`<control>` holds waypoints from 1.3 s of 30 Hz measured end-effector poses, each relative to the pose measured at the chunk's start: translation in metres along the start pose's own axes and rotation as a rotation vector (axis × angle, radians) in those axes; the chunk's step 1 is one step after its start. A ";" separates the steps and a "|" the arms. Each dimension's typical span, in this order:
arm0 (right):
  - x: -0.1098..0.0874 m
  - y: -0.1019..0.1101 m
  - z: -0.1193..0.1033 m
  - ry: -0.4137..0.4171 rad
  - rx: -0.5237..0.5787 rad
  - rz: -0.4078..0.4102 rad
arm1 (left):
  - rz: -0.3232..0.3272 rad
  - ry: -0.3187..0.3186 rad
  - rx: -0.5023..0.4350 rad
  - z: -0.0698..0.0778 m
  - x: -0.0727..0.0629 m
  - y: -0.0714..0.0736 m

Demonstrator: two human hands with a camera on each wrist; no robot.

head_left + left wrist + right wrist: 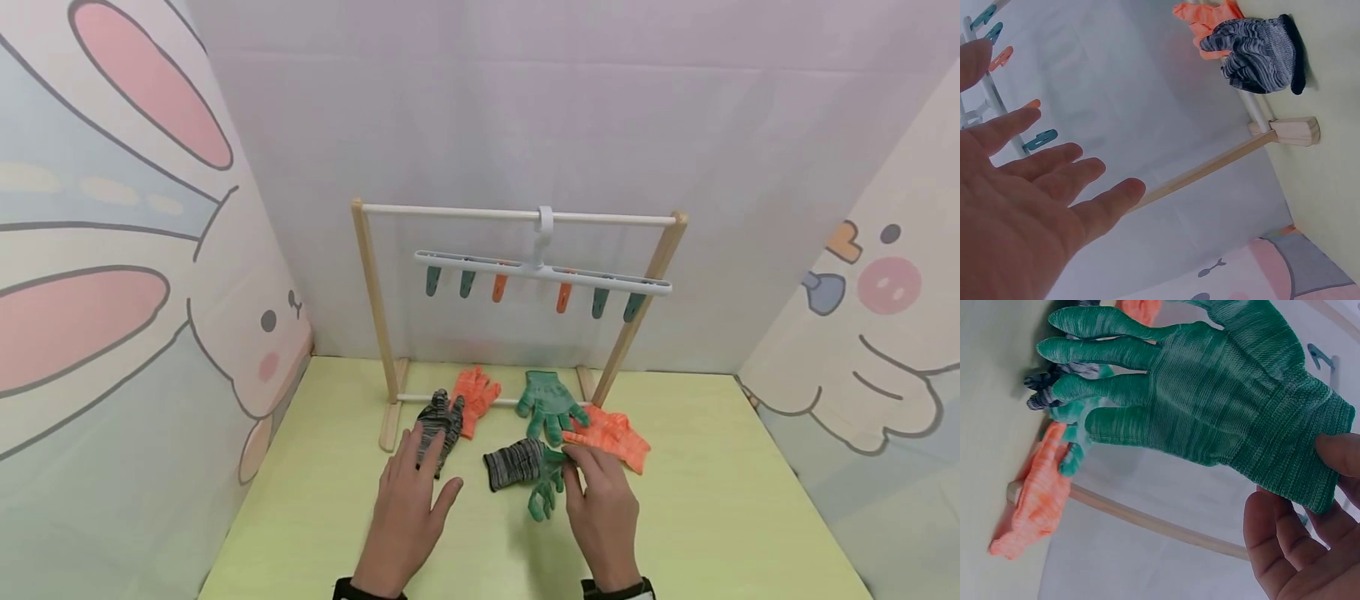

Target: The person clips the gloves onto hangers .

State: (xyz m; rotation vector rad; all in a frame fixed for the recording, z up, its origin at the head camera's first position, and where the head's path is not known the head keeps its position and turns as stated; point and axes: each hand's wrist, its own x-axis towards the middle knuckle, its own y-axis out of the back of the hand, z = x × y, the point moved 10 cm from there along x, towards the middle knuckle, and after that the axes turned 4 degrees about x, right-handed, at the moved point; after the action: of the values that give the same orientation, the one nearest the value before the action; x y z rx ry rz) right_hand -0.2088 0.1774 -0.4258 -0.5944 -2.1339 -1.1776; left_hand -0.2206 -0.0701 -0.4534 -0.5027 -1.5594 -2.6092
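Note:
A green knit glove (pixel 1204 387) hangs from my right hand (pixel 606 508), its cuff pinched between thumb and fingers. In the right wrist view its fingers point away from the hand. My left hand (pixel 408 508) is held with spread fingers and holds nothing; a black-and-grey glove (pixel 441 425) lies just beyond its fingertips. Behind the held glove lies a second black-and-grey glove (pixel 513 464), partly hidden. Farther back are another green glove (pixel 551 400), an orange glove (pixel 611 437) on the right and an orange glove (pixel 477 396) on the left.
A wooden drying rack (pixel 372 300) stands at the back of the yellow-green table (pixel 720 500). From its top bar hangs a white hanger (pixel 480 265) with several green and orange clips (pixel 498 287). Cartoon-printed cloth (pixel 247 333) walls the sides.

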 end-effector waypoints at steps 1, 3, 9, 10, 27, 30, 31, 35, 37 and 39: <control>0.001 0.003 -0.002 0.008 0.007 0.011 | 0.011 -0.008 0.005 0.002 0.000 0.003; 0.004 0.010 -0.007 0.025 0.023 0.033 | 0.032 -0.019 0.007 0.005 0.000 0.008; 0.010 0.028 -0.021 0.060 0.076 0.072 | 0.082 -0.042 0.009 0.017 -0.002 0.025; 0.010 0.031 -0.023 0.059 0.088 0.074 | 0.092 -0.047 0.011 0.019 -0.002 0.028; 0.019 0.051 -0.031 0.021 0.164 0.078 | 0.218 -0.149 0.023 0.050 -0.004 0.057; 0.019 0.049 -0.029 0.012 0.159 0.075 | 0.212 -0.149 0.027 0.050 -0.003 0.056; 0.019 0.049 -0.029 0.012 0.158 0.076 | 0.214 -0.152 0.030 0.050 -0.003 0.056; 0.019 0.049 -0.029 0.031 0.145 0.082 | 0.221 -0.168 0.041 0.050 -0.002 0.056; 0.020 0.050 -0.030 0.046 0.138 0.087 | 0.225 -0.175 0.042 0.051 -0.001 0.056; 0.022 0.050 -0.030 0.057 0.125 0.087 | 0.227 -0.180 0.040 0.051 -0.001 0.055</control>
State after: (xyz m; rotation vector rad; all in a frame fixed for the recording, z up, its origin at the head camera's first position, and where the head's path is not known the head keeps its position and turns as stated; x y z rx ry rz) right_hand -0.1836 0.1784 -0.3692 -0.5846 -2.0940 -0.9950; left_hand -0.1952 -0.0533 -0.3849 -0.8765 -1.4971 -2.4154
